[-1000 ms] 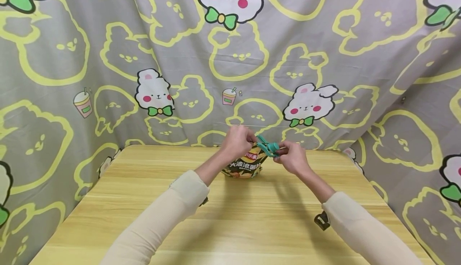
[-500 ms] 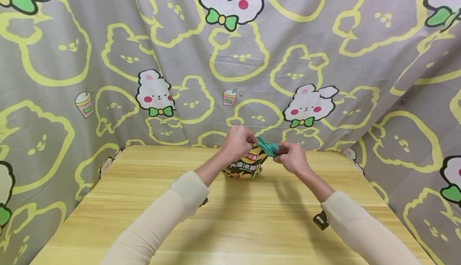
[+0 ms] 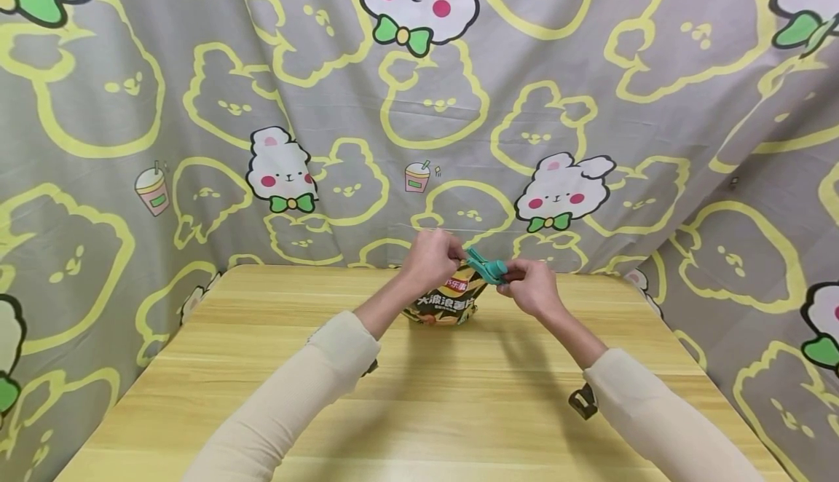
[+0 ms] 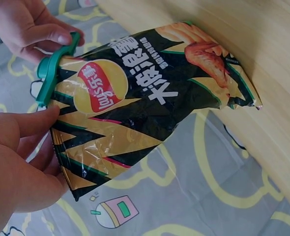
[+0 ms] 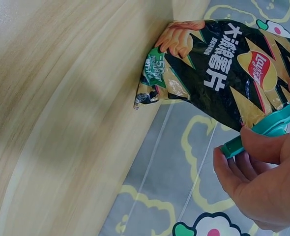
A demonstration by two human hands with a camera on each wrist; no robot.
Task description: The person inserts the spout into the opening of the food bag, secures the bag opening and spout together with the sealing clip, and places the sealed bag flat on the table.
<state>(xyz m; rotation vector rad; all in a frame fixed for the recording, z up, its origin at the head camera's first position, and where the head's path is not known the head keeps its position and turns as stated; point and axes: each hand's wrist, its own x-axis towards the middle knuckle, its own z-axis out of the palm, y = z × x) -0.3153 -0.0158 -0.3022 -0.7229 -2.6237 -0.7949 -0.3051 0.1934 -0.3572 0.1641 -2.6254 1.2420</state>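
A black and gold Lay's chip bag (image 3: 446,300) stands upright near the table's far edge. My left hand (image 3: 432,256) pinches one top corner of the bag between thumb and fingers. At the other end of the top edge, my right hand (image 3: 534,285) grips a green bag clip (image 3: 486,269). The left wrist view shows the clip (image 4: 56,66) lying across the bag's top beside the Lay's logo, with the left thumb close to its end. In the right wrist view the right thumb and fingers (image 5: 263,147) hold the clip's outer end.
The wooden table (image 3: 393,424) spreads out in front of both arms. Close behind the bag hangs a grey curtain (image 3: 354,118) with yellow cartoon outlines and white bunnies. A black strap piece (image 3: 583,400) shows below the right cuff.
Hardly anything differs: both hands keep their places on the bag and clip. The green clip's raised arm looks very slightly lower than a second ago.
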